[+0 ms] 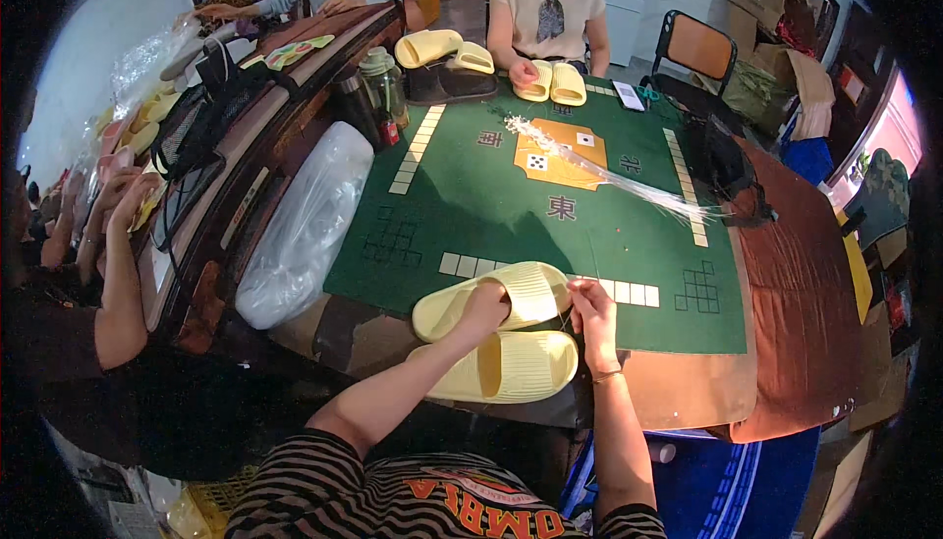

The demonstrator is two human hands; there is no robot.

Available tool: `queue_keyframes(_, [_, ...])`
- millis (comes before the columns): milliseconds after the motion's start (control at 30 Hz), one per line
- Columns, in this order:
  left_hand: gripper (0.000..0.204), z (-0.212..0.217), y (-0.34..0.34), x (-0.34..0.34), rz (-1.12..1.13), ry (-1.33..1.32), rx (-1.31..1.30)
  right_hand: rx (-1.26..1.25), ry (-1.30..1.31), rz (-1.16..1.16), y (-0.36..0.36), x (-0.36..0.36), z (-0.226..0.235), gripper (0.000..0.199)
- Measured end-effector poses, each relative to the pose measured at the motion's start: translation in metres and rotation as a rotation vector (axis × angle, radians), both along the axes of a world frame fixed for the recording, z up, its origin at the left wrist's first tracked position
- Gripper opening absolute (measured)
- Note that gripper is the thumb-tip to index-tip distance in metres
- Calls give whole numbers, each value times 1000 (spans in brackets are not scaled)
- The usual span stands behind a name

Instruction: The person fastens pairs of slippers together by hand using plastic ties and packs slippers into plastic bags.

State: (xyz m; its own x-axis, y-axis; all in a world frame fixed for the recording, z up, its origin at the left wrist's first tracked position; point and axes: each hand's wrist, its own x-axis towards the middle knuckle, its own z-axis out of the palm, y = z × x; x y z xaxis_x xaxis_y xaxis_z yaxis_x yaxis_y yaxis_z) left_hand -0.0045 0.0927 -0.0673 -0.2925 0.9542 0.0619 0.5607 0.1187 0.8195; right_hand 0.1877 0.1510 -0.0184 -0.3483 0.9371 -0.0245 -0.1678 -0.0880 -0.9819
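A pair of pale yellow slippers lies at the near edge of the green table mat. My left hand [485, 307] reaches into the farther slipper [535, 286]; its fingertips are hidden under the ribbed strap. At that slipper's right end, my right hand [593, 311] has thumb and forefinger pinched together on what looks like a thin clear strand. The nearer slipper [538, 366] rests beside it, below my left forearm, touched by neither hand. Farther off, a bundle of long clear plastic strands [629, 186] with white ends stretches across the middle of the mat.
Across the table, a person's hand [524, 73] is at another yellow slipper pair [567, 84]. More yellow slippers [428, 46] sit on a dark tray, near a glass jar [381, 82] and a flask [356, 107]. A clear plastic bag [309, 225] lies left; a phone [628, 95] lies far right.
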Motion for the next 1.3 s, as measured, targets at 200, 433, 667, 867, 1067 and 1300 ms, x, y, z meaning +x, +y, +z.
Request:
queue_keyframes(200, [16, 20, 0, 13, 55, 204, -207, 5, -149, 141, -6, 2, 2, 12])
queue_keyframes(433, [26, 23, -8, -1, -185, 75, -137, 55, -222, 163, -3, 1, 1, 21])
queue_keyframes(667, [28, 49, 0, -7, -309, 112, -316, 73, -179, 200, -1, -1, 3, 28])
queue_keyframes(867, [28, 44, 1, -9, -338, 165, -313, 108, -191, 167, 1, -1, -7, 23])
queue_keyframes(1067, [27, 47, -8, -7, -295, 155, -297, 200, -281, 8, -5, -1, -3, 11])
queue_keyframes(1300, [21, 55, -20, -9, -304, -153, -244, -71, 19, -155, 13, 29, -4, 6])
